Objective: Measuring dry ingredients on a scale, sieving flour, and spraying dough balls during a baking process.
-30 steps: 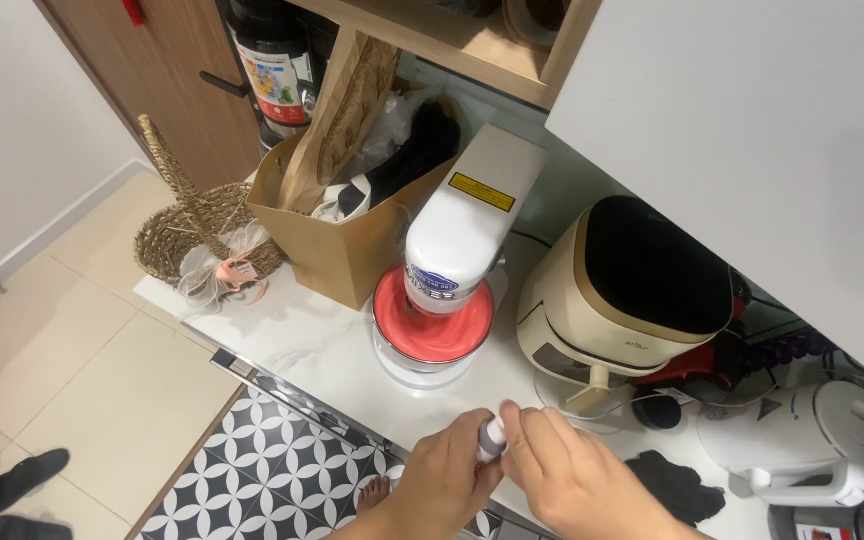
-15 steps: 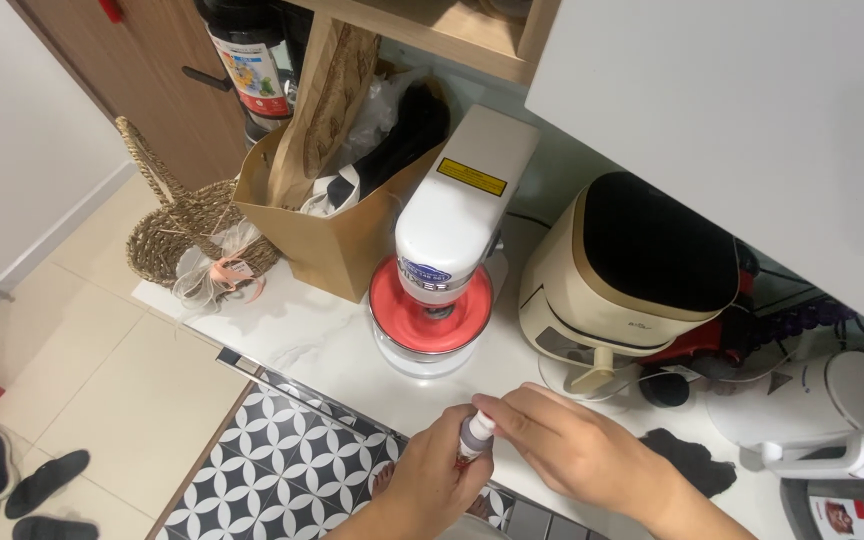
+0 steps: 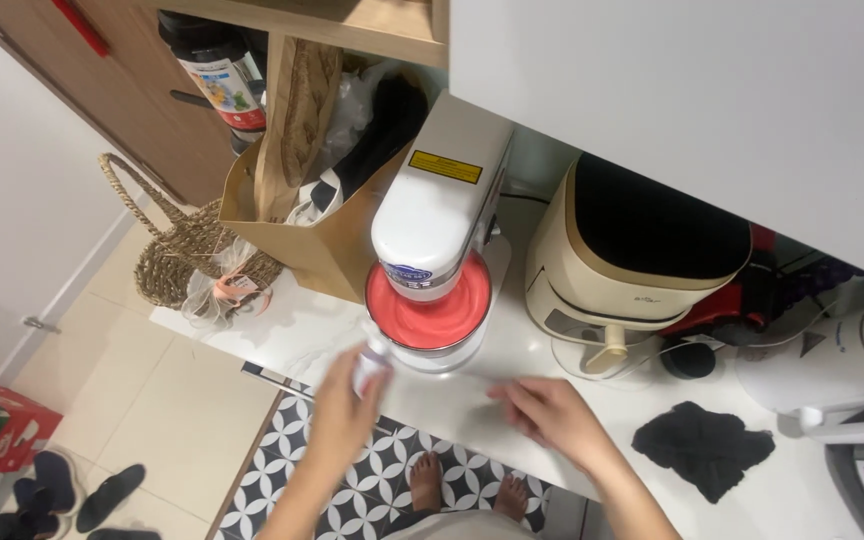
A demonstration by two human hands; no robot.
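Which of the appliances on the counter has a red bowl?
The white stand mixer in the middle: its bowl is red inside. The cream air fryer and white kettle show none.

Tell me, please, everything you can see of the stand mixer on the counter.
The mixer is white and glossy, plastic by the look, with a yellow warning label on top of its head and a round badge on the front. The head is lowered over a clear bowl holding smooth pink mixture. It stands on the white counter, between a brown paper bag and a cream air fryer. The left hand holds a small bottle beside the bowl.
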